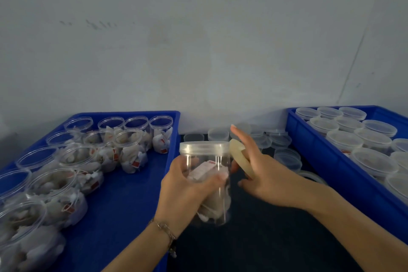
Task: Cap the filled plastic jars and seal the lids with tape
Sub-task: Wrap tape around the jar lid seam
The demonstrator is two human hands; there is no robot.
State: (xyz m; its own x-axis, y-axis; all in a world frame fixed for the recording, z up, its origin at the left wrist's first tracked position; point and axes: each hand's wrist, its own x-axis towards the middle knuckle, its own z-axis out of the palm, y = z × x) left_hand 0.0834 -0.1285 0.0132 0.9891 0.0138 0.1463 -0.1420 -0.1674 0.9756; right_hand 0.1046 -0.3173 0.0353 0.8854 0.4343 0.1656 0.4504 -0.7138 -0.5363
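Observation:
My left hand (187,185) grips a clear plastic jar (212,196) of white sachets, held up over the dark table. A clear lid (204,147) sits on the jar. My right hand (262,170) holds a roll of yellowish tape (239,157) against the right side of the lid, with the roll around its fingers and the forefinger stretched up past the lid's rim. I cannot see a tape strip on the lid.
A blue tray (132,194) on the left holds several open filled jars (66,183). A blue tray (331,161) on the right holds several capped jars (357,139). Loose clear lids (282,139) lie on the dark table (265,238) behind my hands. A pale wall stands close behind.

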